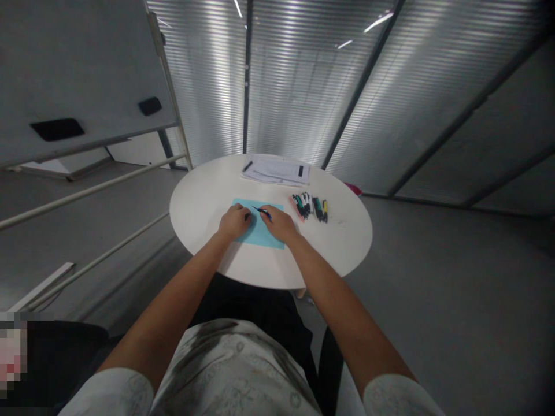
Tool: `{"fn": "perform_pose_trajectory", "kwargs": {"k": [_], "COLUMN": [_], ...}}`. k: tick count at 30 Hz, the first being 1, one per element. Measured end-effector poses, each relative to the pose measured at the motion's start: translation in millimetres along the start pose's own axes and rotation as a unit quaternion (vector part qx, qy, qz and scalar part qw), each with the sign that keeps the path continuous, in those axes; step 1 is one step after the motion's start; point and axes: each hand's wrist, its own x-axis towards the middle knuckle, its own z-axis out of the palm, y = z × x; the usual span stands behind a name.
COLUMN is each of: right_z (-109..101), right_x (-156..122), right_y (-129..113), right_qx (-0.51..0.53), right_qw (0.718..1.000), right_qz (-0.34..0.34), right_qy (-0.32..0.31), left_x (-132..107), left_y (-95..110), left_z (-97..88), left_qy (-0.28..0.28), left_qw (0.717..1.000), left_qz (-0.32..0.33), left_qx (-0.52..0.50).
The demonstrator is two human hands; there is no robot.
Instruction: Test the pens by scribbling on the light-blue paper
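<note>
A light blue sheet lies on the white round table in front of me. My right hand rests over the sheet's right part, fingers closed on a slim dark pen with some blue on it. The pen's thin tip points up and to the left. Over the sheet's left edge, my left hand is curled, with a small dark piece at its fingertips; its kind is too small to make out. A narrow gap separates the two hands.
Several markers with black, green, white and yellow parts lie in a group to the right. A stack of papers sits at the table's far side, with dark slim items on it. A board on a metal frame stands at left.
</note>
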Motion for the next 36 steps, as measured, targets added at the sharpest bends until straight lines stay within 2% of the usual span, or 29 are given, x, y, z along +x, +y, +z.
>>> {"fn": "perform_pose_trajectory", "kwargs": {"k": [6,15,20,27,36], "right_z": [1,-2,-2,-9,-11], "right_x": [0,0,0,-2,-5], "right_y": [1,-1,-1,-6,-9], "right_qx": [-0.002,-0.003,-0.009,-0.034,-0.063], "right_qw": [1.0,1.0,1.0,0.999,0.997], "right_qz": [-0.002,0.002,0.009,-0.005,-0.014], "right_qy": [0.004,0.0,-0.005,-0.027,-0.052], "left_x": [0,2,4,11,12], "left_y": [-1,-2,-8,-19,-20], "left_z": [1.5,2.8,6.7,9.5,8.3], "left_qy": [0.01,0.012,0.036,0.073,0.081], "left_qw": [1.0,0.999,0.995,0.956,0.92], "left_qz": [0.016,-0.013,-0.018,-0.038,-0.065], "left_qx": [-0.014,-0.032,-0.094,-0.28,-0.378]}}
